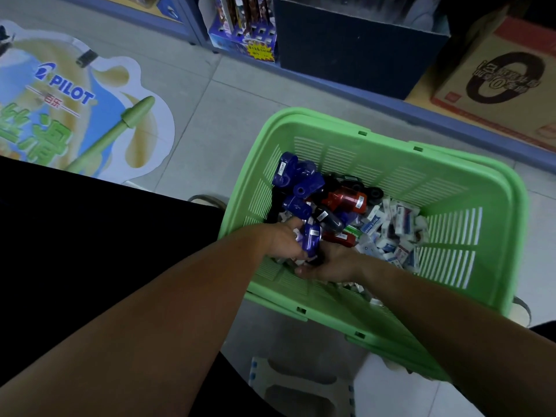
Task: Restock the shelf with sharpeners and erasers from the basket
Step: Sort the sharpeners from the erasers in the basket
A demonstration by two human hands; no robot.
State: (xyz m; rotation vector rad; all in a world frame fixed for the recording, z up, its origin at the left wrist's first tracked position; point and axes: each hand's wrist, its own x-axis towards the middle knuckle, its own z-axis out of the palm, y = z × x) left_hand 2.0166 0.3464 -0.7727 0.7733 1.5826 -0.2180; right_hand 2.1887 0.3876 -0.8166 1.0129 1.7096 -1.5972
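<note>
Reaching into the green basket, we have our left hand curled round a blue sharpener at the heap's 7 o'clock edge. Its long axis runs roughly 12 to 6 o'clock, and it lies at 3 o'clock from our left knuckles. Our right hand sits just beside it at 5 o'clock, fingers pointing towards 9 o'clock; whether they grip anything we cannot tell. We judge the left hand the one to lift. The sharpener is glossy dark-blue plastic, rounded, with a small white label. More sharpeners pile at 12 o'clock, boxed erasers at 3 o'clock.
</note>
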